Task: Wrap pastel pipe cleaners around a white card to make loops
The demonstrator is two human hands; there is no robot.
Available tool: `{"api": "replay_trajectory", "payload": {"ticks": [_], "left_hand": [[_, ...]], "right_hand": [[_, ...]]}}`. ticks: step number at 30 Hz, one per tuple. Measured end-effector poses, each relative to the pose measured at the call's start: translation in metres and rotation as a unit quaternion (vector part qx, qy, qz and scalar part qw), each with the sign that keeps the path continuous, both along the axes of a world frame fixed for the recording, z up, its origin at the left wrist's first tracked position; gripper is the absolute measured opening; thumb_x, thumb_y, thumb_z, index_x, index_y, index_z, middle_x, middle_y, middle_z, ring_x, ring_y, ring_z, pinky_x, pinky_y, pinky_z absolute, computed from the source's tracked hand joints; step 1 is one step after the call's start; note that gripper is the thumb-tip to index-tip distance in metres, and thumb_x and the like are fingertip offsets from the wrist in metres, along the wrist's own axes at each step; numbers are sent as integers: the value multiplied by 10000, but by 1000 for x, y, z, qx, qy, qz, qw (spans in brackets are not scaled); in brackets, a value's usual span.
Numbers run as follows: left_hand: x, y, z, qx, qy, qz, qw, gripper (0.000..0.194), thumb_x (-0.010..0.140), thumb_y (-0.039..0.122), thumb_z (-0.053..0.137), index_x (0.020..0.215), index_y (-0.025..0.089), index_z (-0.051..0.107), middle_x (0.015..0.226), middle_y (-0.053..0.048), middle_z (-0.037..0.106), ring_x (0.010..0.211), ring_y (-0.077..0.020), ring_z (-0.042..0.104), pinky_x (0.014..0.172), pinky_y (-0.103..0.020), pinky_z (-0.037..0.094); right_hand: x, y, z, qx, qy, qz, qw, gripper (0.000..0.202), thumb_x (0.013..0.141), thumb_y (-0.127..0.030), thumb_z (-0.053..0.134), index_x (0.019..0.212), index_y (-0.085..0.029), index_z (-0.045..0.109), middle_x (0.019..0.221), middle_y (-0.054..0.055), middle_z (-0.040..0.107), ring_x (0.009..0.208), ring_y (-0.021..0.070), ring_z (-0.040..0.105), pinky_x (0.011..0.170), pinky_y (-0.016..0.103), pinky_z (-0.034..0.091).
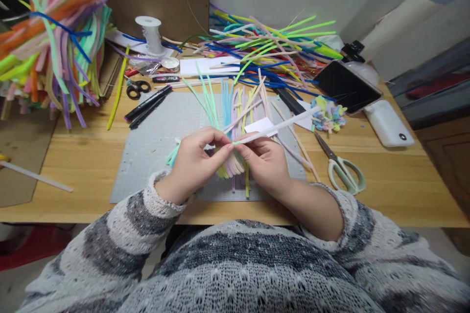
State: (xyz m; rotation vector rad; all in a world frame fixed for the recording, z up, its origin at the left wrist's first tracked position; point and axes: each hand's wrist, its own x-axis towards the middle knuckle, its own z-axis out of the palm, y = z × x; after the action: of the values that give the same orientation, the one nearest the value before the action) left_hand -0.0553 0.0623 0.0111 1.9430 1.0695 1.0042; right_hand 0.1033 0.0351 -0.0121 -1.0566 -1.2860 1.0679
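Striped knit sweater (235,259) up close, at the worktop's (389,186) front edge. Left hand (200,159) and right hand (266,159) both have fingers clamped on the near end of a white pipe cleaner (290,121), over the gray cutting mat (147,166). Green-handled scissors (333,157) sit off the mat's right edge. Marker (166,79) past its back edge has a label, way too tiny to read.
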Motion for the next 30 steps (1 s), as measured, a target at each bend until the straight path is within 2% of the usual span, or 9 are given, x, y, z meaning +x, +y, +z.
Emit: {"api": "replay_trajectory", "payload": {"ticks": [9, 13, 15, 18, 24, 27, 30], "left_hand": [[0, 2, 0, -16, 8, -18, 1000, 92, 805, 235, 621, 773, 149, 632, 717, -18, 627, 678, -119, 574, 641, -252, 449], [0, 3, 2, -68, -16, -18, 997, 113, 800, 255, 627, 769, 146, 633, 697, -14, 621, 652, -113, 564, 609, -239, 448], [0, 3, 2, -97, -30, -16, 995, 123, 797, 265, 630, 773, 144, 636, 688, -12, 619, 636, -111, 558, 592, -234, 446], [0, 4, 2, -101, -30, -16, 994, 119, 793, 263, 629, 770, 146, 639, 688, -13, 620, 638, -115, 559, 592, -238, 447], [-1, 3, 1, -84, -16, -24, 996, 103, 788, 245, 628, 755, 149, 644, 693, -17, 631, 648, -118, 561, 602, -243, 447], [-2, 4, 3, -100, -19, -26, 994, 112, 786, 253, 632, 751, 147, 647, 686, -17, 631, 638, -113, 555, 590, -237, 444], [-2, 5, 5, -128, -24, -50, 990, 121, 773, 255, 645, 723, 145, 642, 661, -13, 631, 618, -110, 552, 587, -239, 444]], "right_hand": [[7, 1, -1, 25, -55, -6, 998, 68, 816, -274, 635, 807, -217, 672, 789, 4, 681, 751, 133, 612, 739, 326, 499], [9, 4, -1, 11, -43, 34, 998, 100, 839, -290, 601, 860, -207, 653, 819, 15, 664, 776, 140, 608, 741, 326, 495], [10, 5, 0, 26, -64, 53, 996, 99, 839, -279, 595, 887, -207, 643, 848, 22, 657, 816, 152, 605, 771, 336, 486], [12, 6, 2, 60, -116, 45, 990, 73, 826, -246, 594, 882, -215, 630, 864, 25, 642, 848, 164, 593, 802, 351, 472], [12, 4, 3, 73, -125, 39, 989, 60, 819, -205, 584, 844, -221, 636, 829, 11, 638, 805, 146, 594, 772, 338, 478], [14, 6, 6, 58, -129, 30, 989, 60, 802, -215, 602, 798, -217, 661, 784, 8, 669, 760, 144, 610, 733, 330, 489], [19, 7, 11, 56, -151, 58, 985, 66, 777, -216, 619, 749, -210, 678, 726, 1, 690, 686, 137, 616, 681, 320, 499]]}}
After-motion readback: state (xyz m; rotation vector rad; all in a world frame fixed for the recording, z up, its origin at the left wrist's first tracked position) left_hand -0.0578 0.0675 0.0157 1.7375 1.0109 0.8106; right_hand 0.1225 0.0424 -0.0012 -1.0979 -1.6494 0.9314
